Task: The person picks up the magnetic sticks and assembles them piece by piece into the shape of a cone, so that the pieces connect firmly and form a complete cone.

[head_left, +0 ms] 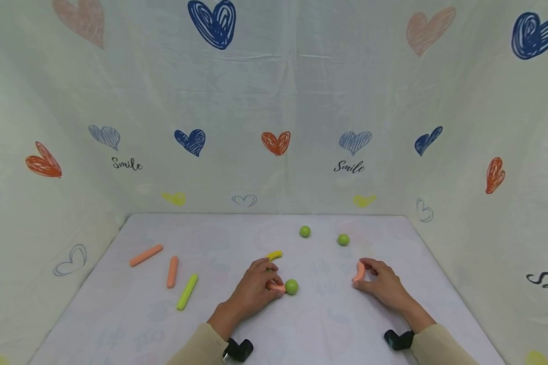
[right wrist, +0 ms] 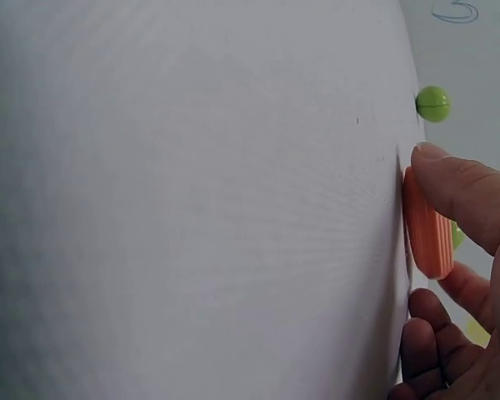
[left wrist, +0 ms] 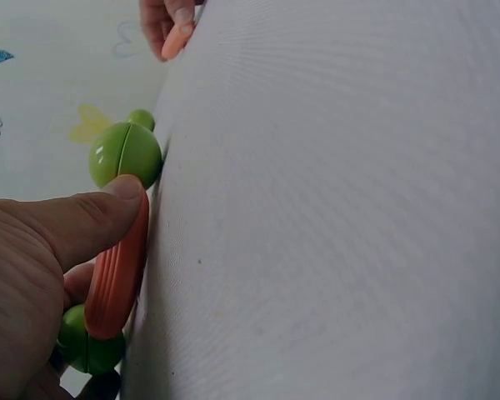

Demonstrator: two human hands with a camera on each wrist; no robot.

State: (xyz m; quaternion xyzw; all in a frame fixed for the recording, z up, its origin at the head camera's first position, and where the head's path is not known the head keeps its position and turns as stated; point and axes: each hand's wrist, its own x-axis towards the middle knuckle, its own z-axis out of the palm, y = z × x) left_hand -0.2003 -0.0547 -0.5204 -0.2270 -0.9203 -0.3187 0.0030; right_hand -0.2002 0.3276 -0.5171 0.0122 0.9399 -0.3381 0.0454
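My left hand (head_left: 255, 286) holds a curved, ridged orange piece (left wrist: 121, 271) low at the table, with the thumb along one end. A glossy green ball (head_left: 291, 287) sits right at that end by the thumb tip. In the left wrist view, a second green ball (left wrist: 92, 342) shows at the piece's other end, partly hidden by fingers. A curved yellow piece (head_left: 275, 255) lies just beyond the left fingertips. To the right, my right hand (head_left: 385, 285) pinches another curved orange piece (head_left: 359, 271) between thumb and fingers, close over the white tabletop (head_left: 319, 329).
Two straight orange sticks (head_left: 146, 255) and a lime-green stick (head_left: 187, 292) lie on the left side. Toward the back are two more green balls (head_left: 305, 231). A pale curtain (head_left: 237, 101) printed with hearts surrounds the table's back and sides.
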